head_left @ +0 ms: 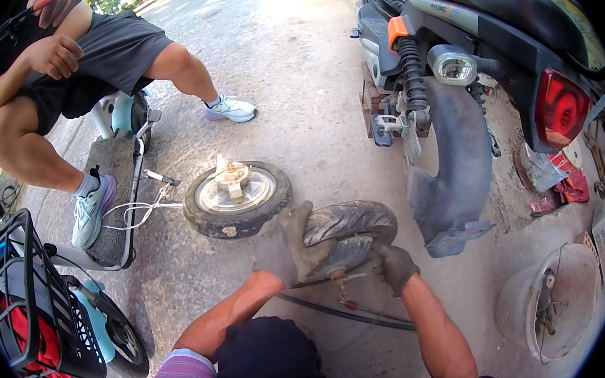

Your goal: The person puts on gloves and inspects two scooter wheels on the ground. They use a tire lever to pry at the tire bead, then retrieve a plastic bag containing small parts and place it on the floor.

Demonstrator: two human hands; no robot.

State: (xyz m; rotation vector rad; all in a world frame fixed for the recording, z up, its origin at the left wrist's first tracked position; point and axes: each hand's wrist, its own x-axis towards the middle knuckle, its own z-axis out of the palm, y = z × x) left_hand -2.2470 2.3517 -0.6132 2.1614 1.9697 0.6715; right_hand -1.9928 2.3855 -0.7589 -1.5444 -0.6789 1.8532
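Observation:
Both my hands wear dirty grey-brown work gloves and are at a black treaded tyre [353, 218] low in front of me. My left hand [282, 245] is wrapped round the tyre's left side, slightly smeared by motion. Closed at its lower right edge is my right hand [396, 266]; its fingertips are partly hidden. Below the tyre, a brass-coloured fitting [338, 277] and a thin cable show between my hands. A black hose or strip [344, 315] lies on the ground nearer me. Just beyond my left hand, a wheel with a metal hub [237, 195] lies flat, white cable trailing left.
A dark motorbike [497, 17] stands at right, its rear fender [453, 167] near the tyre. A white bucket [518, 307] holds tools at lower right. At left, another person [107, 55] sits by a light-blue scooter with a black basket [38, 316].

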